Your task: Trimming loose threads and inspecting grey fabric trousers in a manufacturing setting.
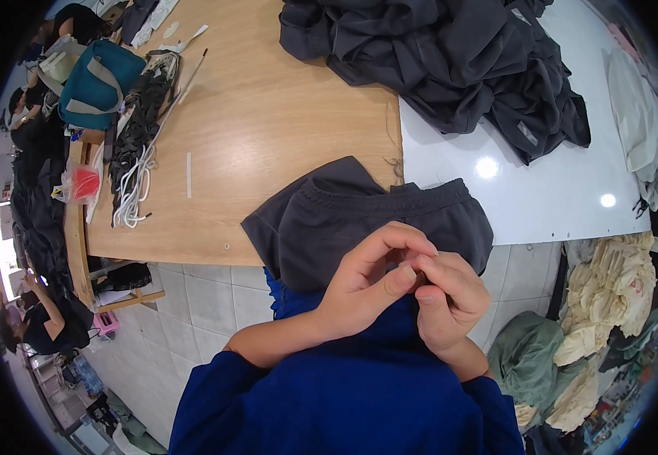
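Both my hands meet in front of my body, above dark grey shorts (344, 216) with a gathered elastic waistband, which lie at the table's near edge. My left hand (371, 277) is curled, its thumb and fingertips drawn in close to the other hand. Fingers bent and pressed together, my right hand (456, 299) touches the left one's fingertips. Anything pinched between them is too small or hidden to name.
A pile of dark grey garments (450, 68) covers the far right of the table (268, 91). White cord (133, 186) and a teal bag (101, 83) lie left. Cream cloth (609, 296) and green cloth (526, 353) are heaped at right. A person (45, 322) is at far left.
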### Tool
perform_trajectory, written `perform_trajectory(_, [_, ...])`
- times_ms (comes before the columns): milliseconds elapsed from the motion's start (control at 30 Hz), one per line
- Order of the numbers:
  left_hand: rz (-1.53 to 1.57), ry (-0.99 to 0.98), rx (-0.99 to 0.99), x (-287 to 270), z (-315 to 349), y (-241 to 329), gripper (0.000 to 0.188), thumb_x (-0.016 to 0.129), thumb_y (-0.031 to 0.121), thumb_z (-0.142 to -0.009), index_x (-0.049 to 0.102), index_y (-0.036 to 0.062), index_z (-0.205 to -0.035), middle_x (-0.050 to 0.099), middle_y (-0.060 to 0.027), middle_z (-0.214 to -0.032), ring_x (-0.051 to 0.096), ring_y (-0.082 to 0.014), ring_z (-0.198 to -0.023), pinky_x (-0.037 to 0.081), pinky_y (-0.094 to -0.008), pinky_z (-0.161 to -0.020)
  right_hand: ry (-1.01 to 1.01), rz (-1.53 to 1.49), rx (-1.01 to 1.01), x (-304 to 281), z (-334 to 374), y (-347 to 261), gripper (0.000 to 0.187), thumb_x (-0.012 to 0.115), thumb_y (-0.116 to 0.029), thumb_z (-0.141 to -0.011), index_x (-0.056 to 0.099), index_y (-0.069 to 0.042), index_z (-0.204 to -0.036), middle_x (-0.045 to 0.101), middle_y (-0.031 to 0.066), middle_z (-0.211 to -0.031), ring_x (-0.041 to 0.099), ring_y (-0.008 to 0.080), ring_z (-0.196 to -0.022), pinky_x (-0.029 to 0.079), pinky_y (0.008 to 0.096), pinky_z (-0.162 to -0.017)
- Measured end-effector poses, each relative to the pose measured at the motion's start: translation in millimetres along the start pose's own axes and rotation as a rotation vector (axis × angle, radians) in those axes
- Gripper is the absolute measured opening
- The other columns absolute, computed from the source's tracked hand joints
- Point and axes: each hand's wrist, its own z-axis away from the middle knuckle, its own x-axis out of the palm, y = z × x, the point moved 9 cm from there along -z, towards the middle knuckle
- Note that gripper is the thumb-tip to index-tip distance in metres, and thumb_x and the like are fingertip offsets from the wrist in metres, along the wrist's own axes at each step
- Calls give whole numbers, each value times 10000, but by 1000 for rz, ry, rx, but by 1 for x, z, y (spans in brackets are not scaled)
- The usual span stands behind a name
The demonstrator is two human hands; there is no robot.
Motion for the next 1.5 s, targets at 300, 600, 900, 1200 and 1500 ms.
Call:
perform_trajectory(300, [286,64,-228,-2,7,0,150,511,93,-919,491,54,-1063,492,-11,-1020,469,-69,-897,392,-214,-805,-12,406,-279,-4,-6,-28,328,755,-198,-676,672,-46,-954,637,101,-931,557,208,-731,444,285,-637])
perform_trajectory(600, [485,89,-364,8,11,-9,156,561,71,-894,464,69,-1017,494,-2,-959,464,-55,-844,390,-200,-762,-16,420,-239,-5,-5,-17,266,726,-215,-704,693,-100,-942,605,67,-960,500,224,-861,417,339,-682])
perform_trajectory(900, [673,37,-416,15,11,-16,101,558,81,-899,462,85,-928,527,-31,-968,493,-89,-881,393,-224,-785,56,324,-241,-5,-3,-20,244,733,-135,-698,690,-81,-931,597,61,-957,479,206,-832,400,266,-656])
perform_trajectory(1200, [695,4,-368,16,10,-14,99,560,78,-897,464,89,-915,530,-46,-987,502,-105,-917,391,-230,-812,60,311,-212,-4,-1,-18,250,738,-91,-683,689,-85,-929,598,59,-961,478,201,-831,400,261,-674])
perform_trajectory(1500, [718,-20,-338,16,10,-13,97,556,63,-897,467,94,-919,536,-49,-999,512,-105,-924,396,-228,-819,68,330,-212,-3,1,-19,264,734,-54,-676,687,-92,-932,594,54,-958,473,199,-824,399,261,-666])
